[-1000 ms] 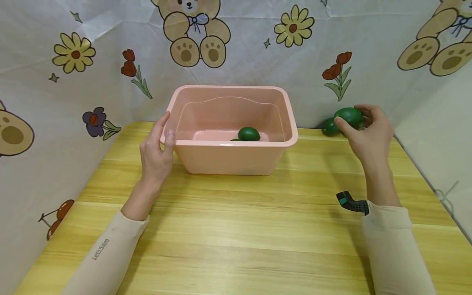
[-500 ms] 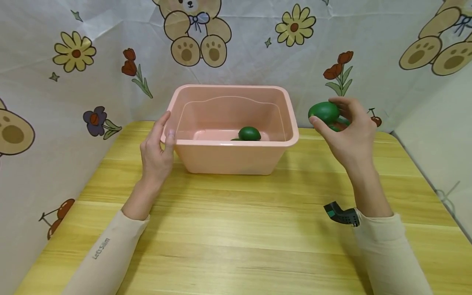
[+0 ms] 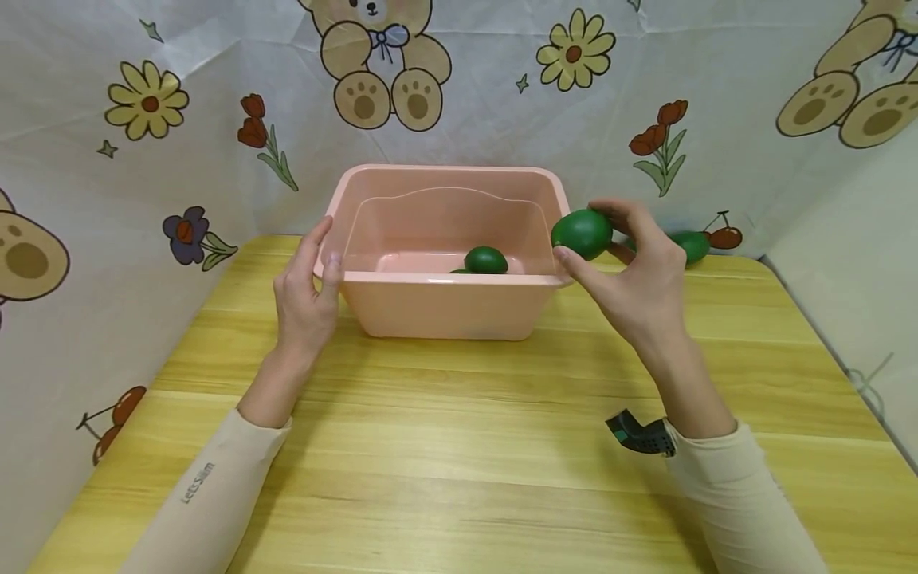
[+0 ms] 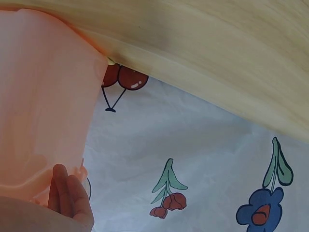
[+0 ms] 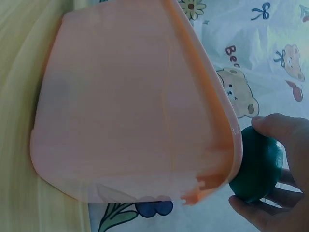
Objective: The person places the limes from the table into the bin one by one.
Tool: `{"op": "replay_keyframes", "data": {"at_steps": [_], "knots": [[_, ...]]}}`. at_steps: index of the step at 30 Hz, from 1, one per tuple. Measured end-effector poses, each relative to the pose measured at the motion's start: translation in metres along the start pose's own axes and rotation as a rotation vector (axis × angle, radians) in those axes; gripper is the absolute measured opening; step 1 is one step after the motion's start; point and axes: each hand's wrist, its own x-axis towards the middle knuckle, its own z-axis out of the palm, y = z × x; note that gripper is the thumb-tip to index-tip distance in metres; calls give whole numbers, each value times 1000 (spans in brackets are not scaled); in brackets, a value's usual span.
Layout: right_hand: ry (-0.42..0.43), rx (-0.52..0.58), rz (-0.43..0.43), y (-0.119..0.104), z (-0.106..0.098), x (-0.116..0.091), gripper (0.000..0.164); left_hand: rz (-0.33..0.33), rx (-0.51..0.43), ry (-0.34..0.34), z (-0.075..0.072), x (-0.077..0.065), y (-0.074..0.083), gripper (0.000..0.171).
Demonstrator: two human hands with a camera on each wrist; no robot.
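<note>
A pink plastic bin (image 3: 445, 307) stands on the table with its open top tilted toward me in the head view. My left hand (image 3: 304, 291) grips its left rim, thumb over the edge and fingers along the outer wall. Between thumb and fingertips, my right hand (image 3: 641, 275) holds a smooth green oval fruit (image 3: 582, 233) at the bin's right rim. The right wrist view has this green fruit (image 5: 258, 164) beside the rim. Inside the bin lies a similar green fruit (image 3: 485, 260), and a sliver of another shows beside it, mostly hidden by the front wall.
Behind my right hand, another green fruit (image 3: 691, 247) lies at the table's back edge, partly covered by the hand. The wooden table (image 3: 459, 446) meets a patterned cloth (image 3: 488, 135) at the back. A dark device (image 3: 641, 434) sits on my right wrist.
My right hand has carried the green fruit leftward from the back right to the bin's right rim, uncovering another fruit behind. My left hand has stayed on the left rim.
</note>
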Motion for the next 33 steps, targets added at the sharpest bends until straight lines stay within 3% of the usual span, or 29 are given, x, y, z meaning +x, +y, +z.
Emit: {"op": "replay_keyframes", "data": {"at_steps": [6,12,17,22,33], "knots": [[-40,55,-117,0,11,-2,64,6,3,-1,1,0,1,59],[-61,-7,-184,2,17,-4,64,4,8,5,1,0,1,60],[-83,-33,-181,3,19,-5,61,1,6,11,1,0,1,59],[-102,-38,-184,5,19,-5,46,2,6,6,0,0,1,60],[-44,-45,-182,16,15,0,32,-8,7,14,1,-1,1,60]]}}
